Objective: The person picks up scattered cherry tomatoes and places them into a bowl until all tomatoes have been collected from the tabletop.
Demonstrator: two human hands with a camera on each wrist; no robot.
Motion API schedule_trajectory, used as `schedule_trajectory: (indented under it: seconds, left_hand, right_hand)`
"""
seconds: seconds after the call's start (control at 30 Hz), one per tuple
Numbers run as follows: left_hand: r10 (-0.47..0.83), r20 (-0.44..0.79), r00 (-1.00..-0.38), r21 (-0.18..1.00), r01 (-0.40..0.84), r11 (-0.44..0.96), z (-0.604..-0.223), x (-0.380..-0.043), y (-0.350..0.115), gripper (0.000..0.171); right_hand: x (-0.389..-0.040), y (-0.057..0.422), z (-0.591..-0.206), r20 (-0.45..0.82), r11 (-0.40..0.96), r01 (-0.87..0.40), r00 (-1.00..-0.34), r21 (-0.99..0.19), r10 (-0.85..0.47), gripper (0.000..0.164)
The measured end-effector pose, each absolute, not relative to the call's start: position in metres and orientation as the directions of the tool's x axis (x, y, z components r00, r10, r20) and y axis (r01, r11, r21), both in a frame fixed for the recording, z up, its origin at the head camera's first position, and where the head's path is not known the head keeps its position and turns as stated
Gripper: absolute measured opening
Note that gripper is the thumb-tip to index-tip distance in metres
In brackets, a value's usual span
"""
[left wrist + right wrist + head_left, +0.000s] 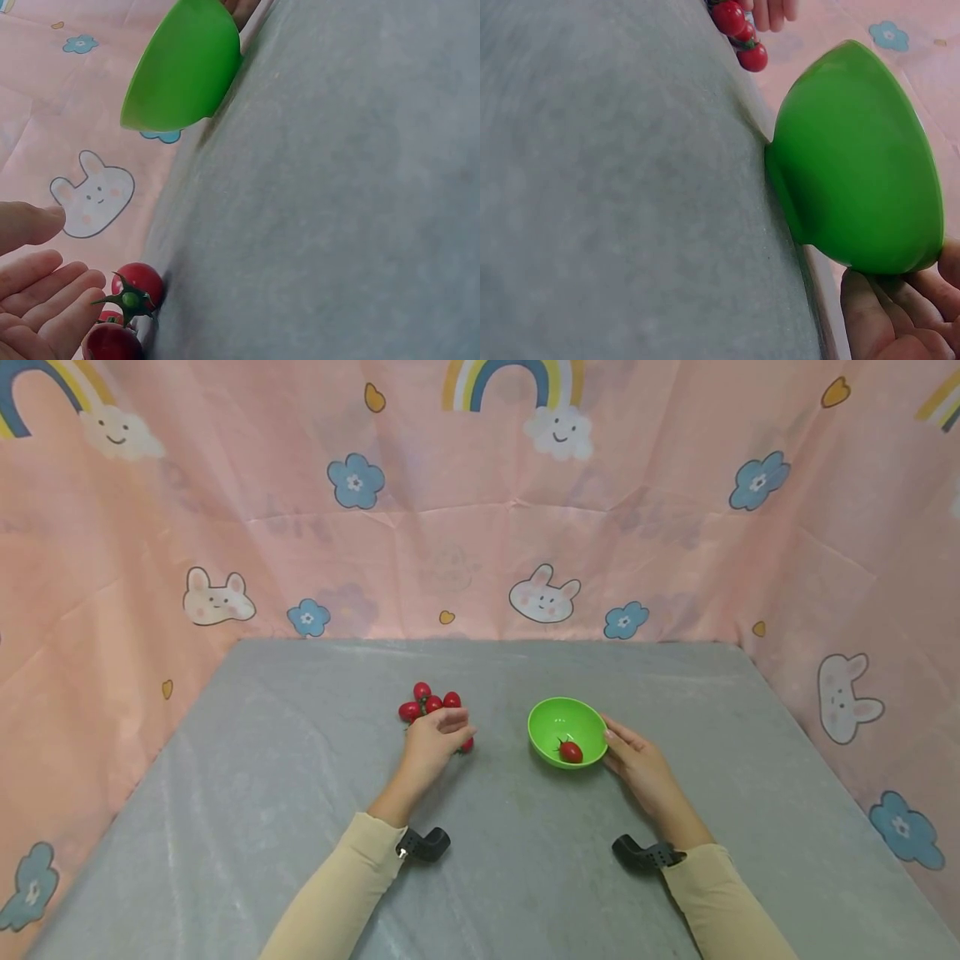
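Observation:
A green bowl (546, 727) stands on the table with one small red tomato (571, 752) inside it. My right hand (643, 770) holds the bowl at its right side, thumb at the rim and fingers against the outer wall. Several cherry tomatoes (410, 711) with green stems lie in a group left of the bowl. Over the near side of that group is my left hand (437, 743), hiding part of it. In the left wrist view its thumb stands apart from the fairly straight fingers (64, 304), nothing is held between them, and a tomato (140, 283) lies right beside the fingertips.
A grey cloth-like surface covers the table (517, 877). Behind it and along both sides hangs a pink curtain (420, 560) printed with rabbits, flowers and rainbows. Each wrist wears a black strap with a curved black piece (429, 844).

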State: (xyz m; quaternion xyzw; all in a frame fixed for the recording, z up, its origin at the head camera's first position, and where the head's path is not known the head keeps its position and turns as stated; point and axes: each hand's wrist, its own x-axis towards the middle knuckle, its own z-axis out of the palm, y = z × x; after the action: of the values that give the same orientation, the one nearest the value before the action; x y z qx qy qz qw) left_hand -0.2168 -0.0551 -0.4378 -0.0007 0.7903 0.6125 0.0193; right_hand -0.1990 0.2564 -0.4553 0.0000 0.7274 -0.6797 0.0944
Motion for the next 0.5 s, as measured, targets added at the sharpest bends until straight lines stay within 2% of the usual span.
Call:
schedule_trajectory:
  seconds: [0.5]
  left_hand:
    - [0.024,-0.038,-0.999,0.961,-0.030,0.274,-0.4398,-0.2145,-0.0556,0.037]
  right_hand:
    - [-0.1993,0.2561,-0.4547,-0.142,0.054,0.136,-0.982,-0.989,-0.124,0.057]
